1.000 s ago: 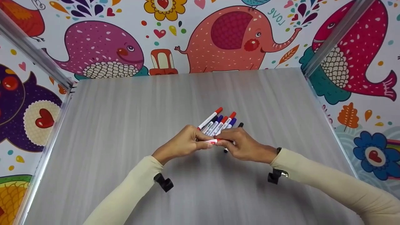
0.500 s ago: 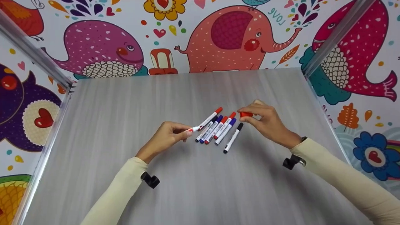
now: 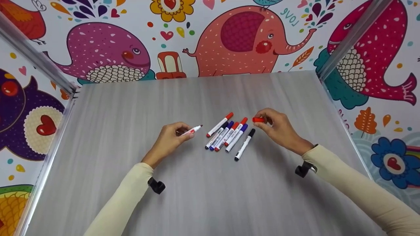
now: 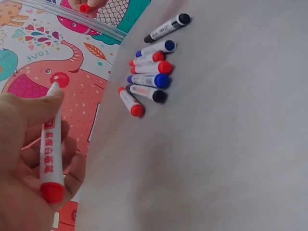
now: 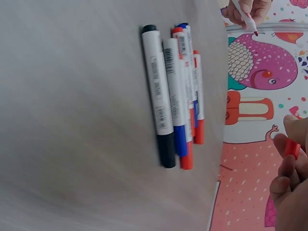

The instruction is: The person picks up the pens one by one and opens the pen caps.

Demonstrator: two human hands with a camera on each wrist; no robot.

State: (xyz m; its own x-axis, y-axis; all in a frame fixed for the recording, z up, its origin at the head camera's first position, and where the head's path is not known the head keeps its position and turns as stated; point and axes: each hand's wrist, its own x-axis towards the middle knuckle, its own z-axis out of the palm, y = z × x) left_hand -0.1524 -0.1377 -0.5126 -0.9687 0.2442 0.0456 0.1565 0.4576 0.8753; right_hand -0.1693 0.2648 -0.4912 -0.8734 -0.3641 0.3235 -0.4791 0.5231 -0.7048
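My left hand [image 3: 170, 139] holds an uncapped red whiteboard marker [image 4: 51, 149] between thumb and fingers, its bare tip pointing up and to the right in the head view. The red end of its white barrel rests near the palm in the left wrist view. Off to the right, my right hand [image 3: 279, 126] pinches the red marker cap [image 3: 258, 120] between thumb and fingertips; the right wrist view shows that cap [image 5: 291, 148] too. Between the hands lies a slanted row of capped markers [image 3: 226, 136] with red, blue and black caps. None of them is touched by either hand.
A black marker [image 3: 244, 145] lies a little apart at the row's right end. The grey wood-look table [image 3: 131, 108] extends around the markers. Walls with cartoon animals [image 3: 242, 42] and metal corner posts [image 3: 354, 39] border it at the back and sides.
One second ago both hands met on the red marker over the row. They then parted, cap in the right hand, barrel in the left. Since then the left hand has drawn slightly further left.
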